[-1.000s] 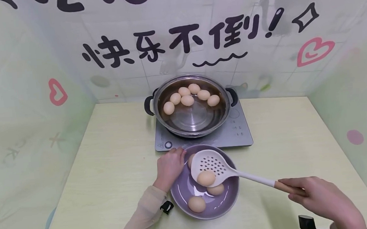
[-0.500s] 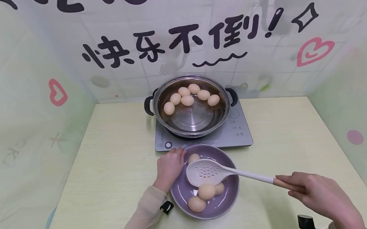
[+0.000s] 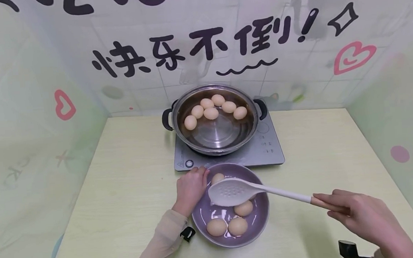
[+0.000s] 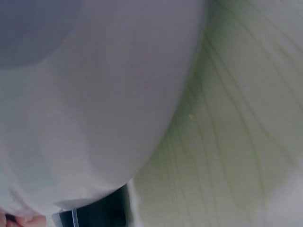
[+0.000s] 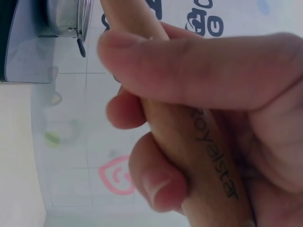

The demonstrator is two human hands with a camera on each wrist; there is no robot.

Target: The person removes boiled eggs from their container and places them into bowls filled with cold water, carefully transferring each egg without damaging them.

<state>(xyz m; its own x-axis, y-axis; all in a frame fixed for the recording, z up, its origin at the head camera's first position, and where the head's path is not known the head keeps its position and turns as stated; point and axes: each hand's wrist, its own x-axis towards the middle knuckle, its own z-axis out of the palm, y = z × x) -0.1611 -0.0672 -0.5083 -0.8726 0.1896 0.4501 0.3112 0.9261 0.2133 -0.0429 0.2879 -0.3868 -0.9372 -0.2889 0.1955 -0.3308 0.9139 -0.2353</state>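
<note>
My right hand [image 3: 367, 215] grips the wooden handle [image 5: 189, 137] of a white slotted spoon [image 3: 232, 192], its thumb and fingers wrapped round the wood. The spoon's perforated head hangs tilted over a purple bowl [image 3: 258, 229] and carries no egg. Several brown eggs lie in the bowl: a pair at the near side [image 3: 237, 226], one egg partly under the spoon [image 3: 243, 208], and one egg at the far side [image 3: 217, 178]. My left hand [image 3: 192, 188] holds the bowl's upper left rim; the left wrist view shows the bowl's pale outer wall [image 4: 118, 94] close up.
Behind the bowl, a steel pot [image 3: 217, 146] with water and several eggs [image 3: 211, 113] stands on a grey induction cooker [image 3: 251, 156]. Black handles [image 3: 261, 109] stick out from its sides. Printed sheeting [image 3: 136, 98] encloses the pale wooden table [image 3: 129, 158] at the back and sides.
The spoon tilted and the egg on it slid off into the bowl, rolling to the near right beside another egg. My right hand rose slightly; my left hand stayed at the rim.
</note>
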